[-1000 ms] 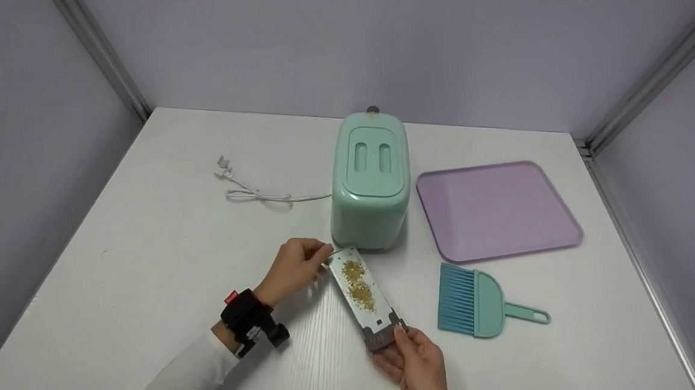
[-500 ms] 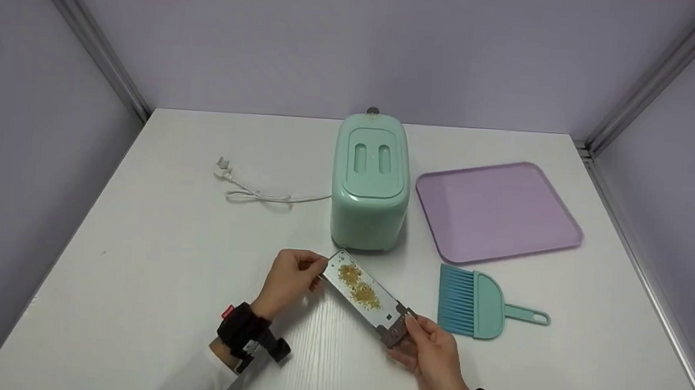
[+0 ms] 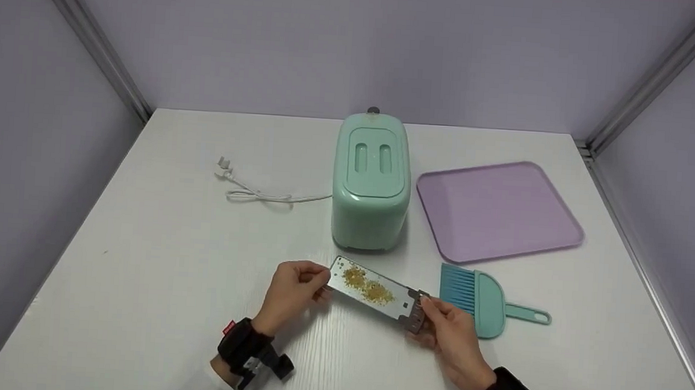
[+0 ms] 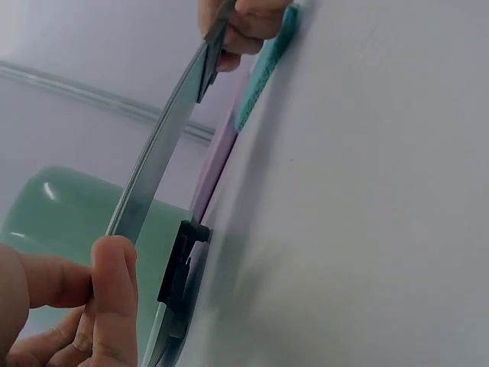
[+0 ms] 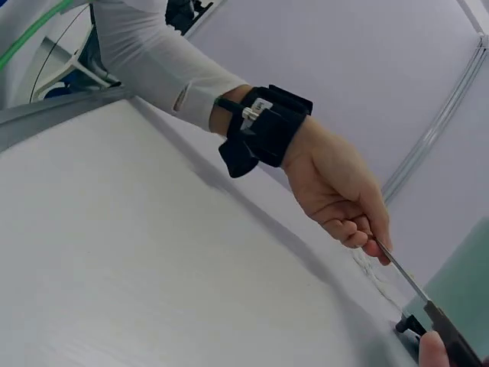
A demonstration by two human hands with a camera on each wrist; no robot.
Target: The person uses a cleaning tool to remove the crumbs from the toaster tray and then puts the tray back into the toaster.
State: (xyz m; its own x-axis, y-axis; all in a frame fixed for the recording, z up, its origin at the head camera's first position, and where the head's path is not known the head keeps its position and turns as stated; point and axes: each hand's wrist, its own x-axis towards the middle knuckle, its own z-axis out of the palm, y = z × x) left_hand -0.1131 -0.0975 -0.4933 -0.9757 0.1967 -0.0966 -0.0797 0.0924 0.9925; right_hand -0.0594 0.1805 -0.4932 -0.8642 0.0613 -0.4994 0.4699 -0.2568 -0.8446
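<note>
Crumb tray (image 3: pixel 377 293) spans between both hands, crumbs (image 3: pixel 366 285) on top. Left hand (image 3: pixel 293 288) pinches its bare metal end; right hand (image 3: pixel 450 334) grips the dark handle end. Vs earlier: tray has swung from diagonal to nearly level, clear of the toaster (image 3: pixel 371 181), with right hand now beside the brush (image 3: pixel 480 296).

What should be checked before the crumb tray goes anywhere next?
1. Left hand pinches the tray at its bare end: ok.
2. Right hand holds the dark handle end: ok.
3. Crumbs sit on the tray, none seen on the table: ok.
4. Tray held level: cannot tell; the handle end looks lower in the head view.
5. Purple board bare: ok.
6. Brush close under the right hand, may get knocked: not ok.
</note>
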